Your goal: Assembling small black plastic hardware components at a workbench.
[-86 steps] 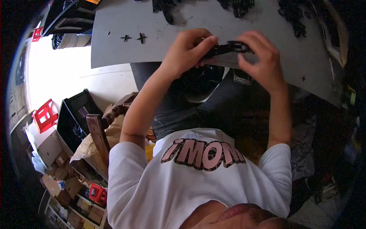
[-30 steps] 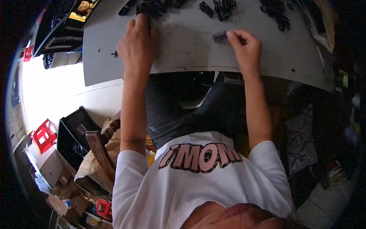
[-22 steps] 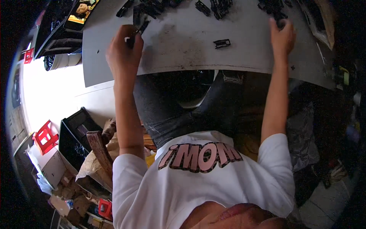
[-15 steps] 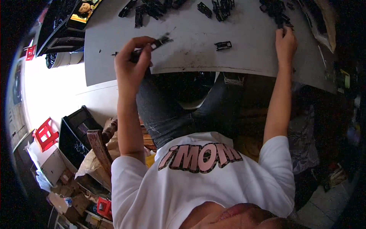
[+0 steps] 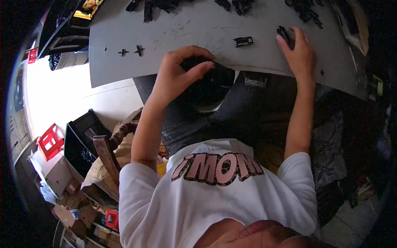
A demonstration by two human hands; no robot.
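Note:
My right hand (image 5: pixel 301 51) holds a small black plastic part (image 5: pixel 283 33) between thumb and fingers, just above the grey tabletop. To the left of it a similar black frame-like part (image 5: pixel 243 41) lies alone on the table. My left hand (image 5: pixel 184 72) is at the table's front edge, its thumb and forefinger curled toward each other. Something dark shows inside that curl, but it blends with the black behind, and I cannot make out what it is. Farther left lie two small black cross-shaped pieces (image 5: pixel 139 50).
Heaps of black plastic parts (image 5: pixel 161 5) line the table's far side, with another pile (image 5: pixel 306 11) at far right. A screen (image 5: pixel 87 9) stands beyond the left corner. Black crates (image 5: pixel 89 128), a red stool (image 5: pixel 50 141) and a wooden chair arm (image 5: pixel 105 155) are at left.
My left hand has moved right and toward the table's front edge, uncovering a cross-shaped piece. My right hand has come back from the far-right pile with a black part.

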